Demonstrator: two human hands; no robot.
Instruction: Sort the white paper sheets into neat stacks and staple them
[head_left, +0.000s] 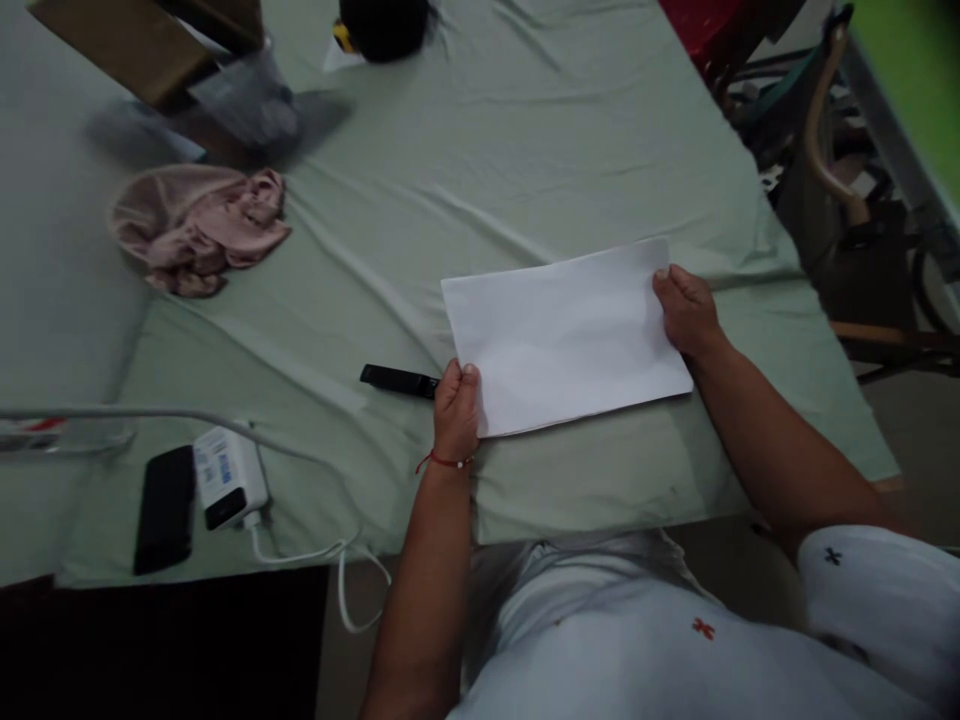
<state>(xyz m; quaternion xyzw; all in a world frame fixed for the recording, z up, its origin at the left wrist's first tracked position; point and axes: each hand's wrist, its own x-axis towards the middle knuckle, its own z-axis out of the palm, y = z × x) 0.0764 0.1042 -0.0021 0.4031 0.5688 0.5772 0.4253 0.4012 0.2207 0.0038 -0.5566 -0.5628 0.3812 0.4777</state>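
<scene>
White paper (570, 335), seemingly more than one sheet, is held level above the green tablecloth (480, 130). My left hand (456, 410) grips its left edge, thumb on top and fingers underneath. The right edge is pinched the same way by my right hand (686, 310). Just left of my left hand lies a slim black object (397, 380), its right end hidden behind the hand; I cannot make out its kind. A red string bracelet is around my left wrist.
At the left front lie a white power bank (232, 470) with a white cable and a black case-like object (165, 510). A pink satin cloth (202, 225) is crumpled farther back, near a clear plastic container (251, 95). A round black object (386, 25) stands at the far edge.
</scene>
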